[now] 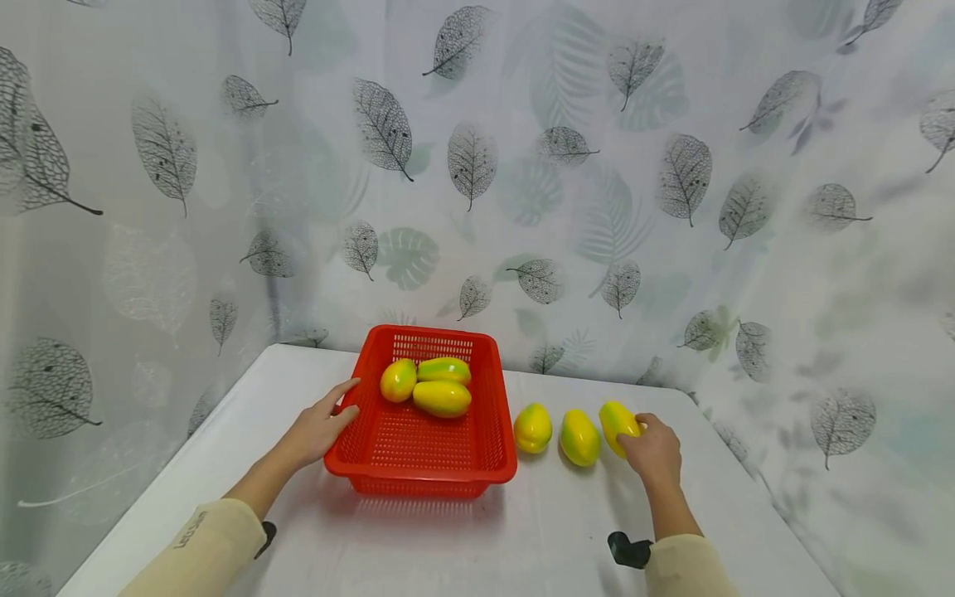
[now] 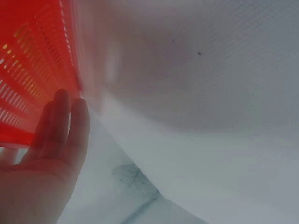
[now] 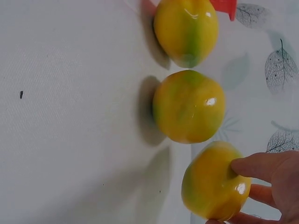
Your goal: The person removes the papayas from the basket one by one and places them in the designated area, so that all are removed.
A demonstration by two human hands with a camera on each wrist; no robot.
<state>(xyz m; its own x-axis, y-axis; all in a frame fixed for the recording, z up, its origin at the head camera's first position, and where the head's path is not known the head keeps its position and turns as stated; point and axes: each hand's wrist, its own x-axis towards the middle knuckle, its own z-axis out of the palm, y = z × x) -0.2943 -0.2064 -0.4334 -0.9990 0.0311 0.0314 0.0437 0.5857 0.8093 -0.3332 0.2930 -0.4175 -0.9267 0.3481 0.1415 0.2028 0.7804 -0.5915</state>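
My right hand (image 1: 654, 448) pinches a glossy yellow-green papaya (image 1: 618, 427) between thumb and fingers. In the right wrist view its shadow lies apart from it, so the papaya (image 3: 212, 186) is held above the table. Beside it, two more papayas, one in the middle (image 1: 579, 438) and one nearer the basket (image 1: 533, 428), lie on the table. My left hand (image 1: 317, 427) touches the left side of a red plastic basket (image 1: 418, 474); its fingers (image 2: 78, 126) stretch along the slotted outer wall. Inside, toward the back, rest three papayas (image 1: 442, 399).
A white-covered table (image 1: 552, 531) carries the basket and fruit. Behind it and at both sides hangs a pale curtain (image 1: 522, 191) with a leaf print, close to the table's back edge.
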